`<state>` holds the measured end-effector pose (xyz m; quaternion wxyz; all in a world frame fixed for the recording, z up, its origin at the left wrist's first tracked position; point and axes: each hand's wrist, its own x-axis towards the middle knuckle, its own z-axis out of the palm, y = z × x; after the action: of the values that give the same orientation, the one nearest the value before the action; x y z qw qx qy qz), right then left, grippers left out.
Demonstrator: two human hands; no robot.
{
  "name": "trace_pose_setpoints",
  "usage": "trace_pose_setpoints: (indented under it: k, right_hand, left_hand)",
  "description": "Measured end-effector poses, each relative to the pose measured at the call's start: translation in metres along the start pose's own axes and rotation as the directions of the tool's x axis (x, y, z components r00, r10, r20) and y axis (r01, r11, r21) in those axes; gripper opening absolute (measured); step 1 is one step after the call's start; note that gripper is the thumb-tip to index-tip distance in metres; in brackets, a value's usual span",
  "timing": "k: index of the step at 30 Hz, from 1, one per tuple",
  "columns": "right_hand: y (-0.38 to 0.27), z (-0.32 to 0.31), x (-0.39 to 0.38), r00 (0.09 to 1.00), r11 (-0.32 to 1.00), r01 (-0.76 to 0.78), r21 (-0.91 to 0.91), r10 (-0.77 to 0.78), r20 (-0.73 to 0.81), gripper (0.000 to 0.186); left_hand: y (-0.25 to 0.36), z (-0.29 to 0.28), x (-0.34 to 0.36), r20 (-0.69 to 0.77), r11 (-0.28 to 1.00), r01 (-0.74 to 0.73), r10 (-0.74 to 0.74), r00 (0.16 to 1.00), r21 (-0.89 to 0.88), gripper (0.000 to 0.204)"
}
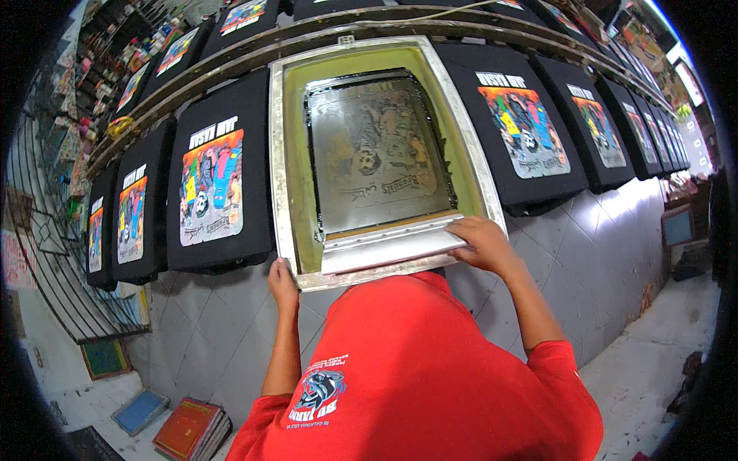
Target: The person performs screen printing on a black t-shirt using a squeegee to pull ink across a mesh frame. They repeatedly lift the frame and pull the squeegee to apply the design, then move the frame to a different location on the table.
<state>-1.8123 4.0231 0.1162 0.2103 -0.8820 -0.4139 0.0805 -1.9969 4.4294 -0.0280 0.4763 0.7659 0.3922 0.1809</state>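
Your left hand (284, 286) clasps the near left corner of the silver-framed, olive-bordered screen (281, 169), its dark, glossy mesh showing a faint figure design, between black printed panels (217, 223), while your right hand (486, 246) grips the silvery squeegee (392, 246) by its right end.

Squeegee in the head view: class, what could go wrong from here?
1. The right hand grips the squeegee only near its right end, so the far end might swing or dip.
2. The left hand holds the frame at its near left corner; a pull there could skew it.
3. Dark, wet-looking ink lies inside the frame; a tilt might let it run.
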Motion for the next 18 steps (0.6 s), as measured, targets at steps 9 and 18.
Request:
trace_pose_setpoints:
  k: [9,18]
  right_hand:
    - [0.017,-0.013,0.044,0.997,0.997,-0.034,-0.065,0.03,-0.064,0.047]
    - [0.097,-0.04,0.179,0.986,0.974,-0.162,-0.159,0.164,0.001,0.043]
  left_hand:
    - [0.199,0.002,0.0,0.616,0.649,-0.748,0.535,0.578,0.138,0.067]
    - [0.256,0.073,0.151,0.763,0.503,-0.785,0.324,0.56,0.362,0.052]
